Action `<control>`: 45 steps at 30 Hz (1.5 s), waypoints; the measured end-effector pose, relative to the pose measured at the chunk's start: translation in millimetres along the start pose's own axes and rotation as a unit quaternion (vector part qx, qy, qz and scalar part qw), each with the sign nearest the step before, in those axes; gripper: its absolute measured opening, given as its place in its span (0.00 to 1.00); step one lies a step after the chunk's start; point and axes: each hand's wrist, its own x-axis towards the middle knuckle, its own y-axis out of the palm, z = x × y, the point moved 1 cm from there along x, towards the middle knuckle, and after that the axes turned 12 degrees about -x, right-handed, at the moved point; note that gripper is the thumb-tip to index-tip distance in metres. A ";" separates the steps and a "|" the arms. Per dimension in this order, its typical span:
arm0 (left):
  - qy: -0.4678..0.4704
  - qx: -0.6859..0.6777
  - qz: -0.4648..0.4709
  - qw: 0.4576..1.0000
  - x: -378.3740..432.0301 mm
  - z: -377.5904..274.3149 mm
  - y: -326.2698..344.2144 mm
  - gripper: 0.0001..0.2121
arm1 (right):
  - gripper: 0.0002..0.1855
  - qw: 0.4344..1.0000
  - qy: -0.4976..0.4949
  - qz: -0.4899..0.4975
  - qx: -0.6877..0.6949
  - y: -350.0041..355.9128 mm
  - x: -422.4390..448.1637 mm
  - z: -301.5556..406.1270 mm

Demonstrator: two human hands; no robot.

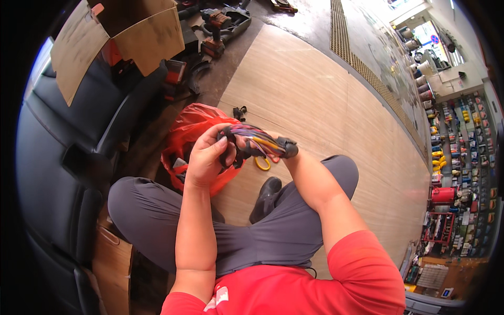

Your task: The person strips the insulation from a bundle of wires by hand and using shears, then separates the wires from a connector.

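A thick bundle of multicoloured electrical wires (258, 136), wrapped in black at its ends, stretches between my hands. My left hand (208, 151) grips its left end, thumb on top. My right hand (267, 138) is mostly hidden behind the bundle, and the black right end lies over that wrist. Below the wires show the yellow and red handle loops of a hand tool (262, 163), apparently scissors. An opened red plastic bag (197, 114) holding dark parts stands beneath and beside my left hand. A small black part (239, 113) lies on the wood-look floor just beyond the bundle.
At the left are a black leather sofa (59, 153) and an opened cardboard box (151, 41). A cordless power tool (214, 33) stands beyond the bag. A metal floor grate (350, 51) crosses the far floor, and stocked shelves (464, 157) line the right.
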 end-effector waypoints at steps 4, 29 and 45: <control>0.102 -0.014 -0.096 0.990 0.4 -6.6 -14.7 0.15 | 0.10 0.992 0.122 0.045 0.000 53.5 1.8 40.0; 0.058 0.091 -0.285 0.953 17.2 20.8 -28.3 0.09 | 0.22 0.829 -0.268 -0.221 0.439 55.7 -36.1 145.7; -0.122 0.321 -0.134 0.930 22.1 53.4 -15.6 0.09 | 0.20 0.800 -0.182 -0.355 0.447 1.6 -66.9 180.5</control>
